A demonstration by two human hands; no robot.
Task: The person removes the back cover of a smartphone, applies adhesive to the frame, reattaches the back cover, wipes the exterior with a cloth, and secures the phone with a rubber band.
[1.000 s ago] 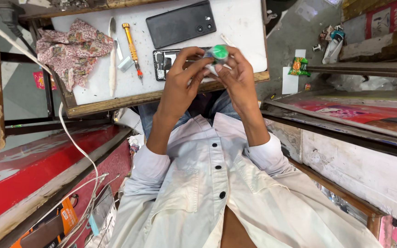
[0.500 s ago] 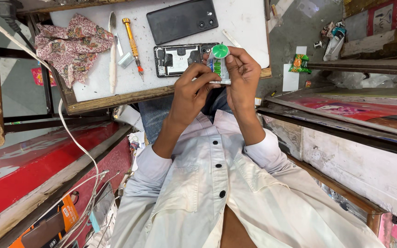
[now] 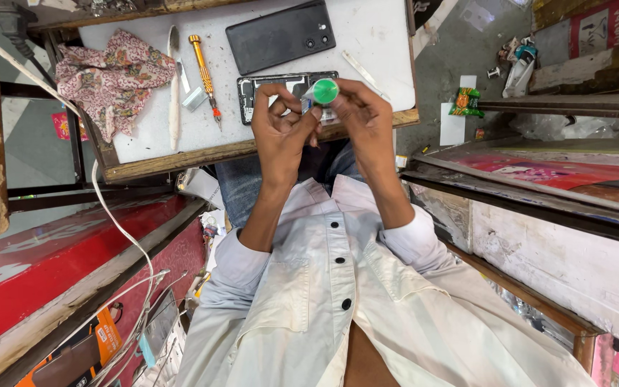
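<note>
Cream button-up shirt with dark buttons, sleeves rolled to the elbows, blue jeans beneath.

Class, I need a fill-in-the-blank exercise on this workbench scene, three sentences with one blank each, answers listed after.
1. Both hands, left hand and right hand, hold a small tube with a ____ cap.
2. The screwdriver on the table has a ____ handle.
3. At the table's left end lies a crumpled floral ____.

Missing words: green; yellow; cloth
</note>
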